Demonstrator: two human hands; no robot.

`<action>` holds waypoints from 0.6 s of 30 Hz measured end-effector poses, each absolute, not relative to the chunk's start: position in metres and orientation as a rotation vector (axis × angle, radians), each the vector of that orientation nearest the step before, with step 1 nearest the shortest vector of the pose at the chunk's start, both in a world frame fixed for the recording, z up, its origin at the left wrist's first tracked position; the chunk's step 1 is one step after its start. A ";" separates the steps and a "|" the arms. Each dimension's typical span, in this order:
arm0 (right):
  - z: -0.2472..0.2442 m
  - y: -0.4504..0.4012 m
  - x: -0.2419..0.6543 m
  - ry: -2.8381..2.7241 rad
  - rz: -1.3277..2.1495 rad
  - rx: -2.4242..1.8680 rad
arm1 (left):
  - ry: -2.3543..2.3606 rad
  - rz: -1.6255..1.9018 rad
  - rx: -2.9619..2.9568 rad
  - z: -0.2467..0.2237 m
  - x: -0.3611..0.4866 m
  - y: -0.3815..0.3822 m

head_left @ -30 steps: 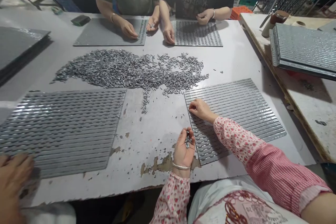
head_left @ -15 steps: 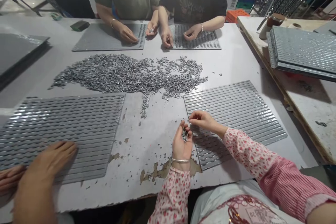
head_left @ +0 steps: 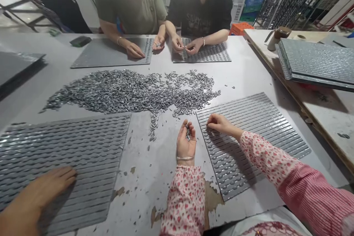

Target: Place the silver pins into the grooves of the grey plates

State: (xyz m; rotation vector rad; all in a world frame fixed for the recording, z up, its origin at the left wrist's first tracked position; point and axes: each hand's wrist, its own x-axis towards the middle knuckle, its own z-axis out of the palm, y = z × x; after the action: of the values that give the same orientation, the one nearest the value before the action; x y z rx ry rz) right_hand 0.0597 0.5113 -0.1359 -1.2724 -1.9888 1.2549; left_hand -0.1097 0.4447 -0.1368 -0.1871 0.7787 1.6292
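Observation:
My left hand [head_left: 186, 143], palm up over the table, is cupped around several small grey spindle-shaped pieces [head_left: 188, 132]. To its right, my right hand [head_left: 221, 124] is over the left part of a grey ridged board [head_left: 254, 118], thumb and fingertips pinched together at its surface. Whatever lies between those fingertips is too small to make out. Along the board's near left side, rows of rounded bumps [head_left: 229, 177] sit in the grooves; farther right the grooves look plain. Beyond my hands spreads a large heap of the same grey pieces [head_left: 118, 90].
At the left, a co-worker's hand [head_left: 51, 188] rests on another ridged board [head_left: 83, 147]. Across the table, two people work at boards [head_left: 105, 53]. A stack of boards [head_left: 318, 59] and a brown-lidded jug [head_left: 278, 37] stand on the right-hand table.
My right hand has moved from beside my left hand, at the board's edge, rightward onto the board. My left hand is now farther from it. The view has tilted up slightly.

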 end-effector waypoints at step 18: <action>-0.124 0.504 0.036 -2.436 0.743 -1.453 | 0.860 1.565 -0.028 -0.144 -0.103 0.435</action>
State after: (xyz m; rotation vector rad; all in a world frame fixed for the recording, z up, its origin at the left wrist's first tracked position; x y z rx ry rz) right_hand 0.0362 0.5042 -0.1241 -1.4532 -2.4360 0.7432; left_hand -0.1030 0.4347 -0.1440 -0.0283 0.8604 1.5646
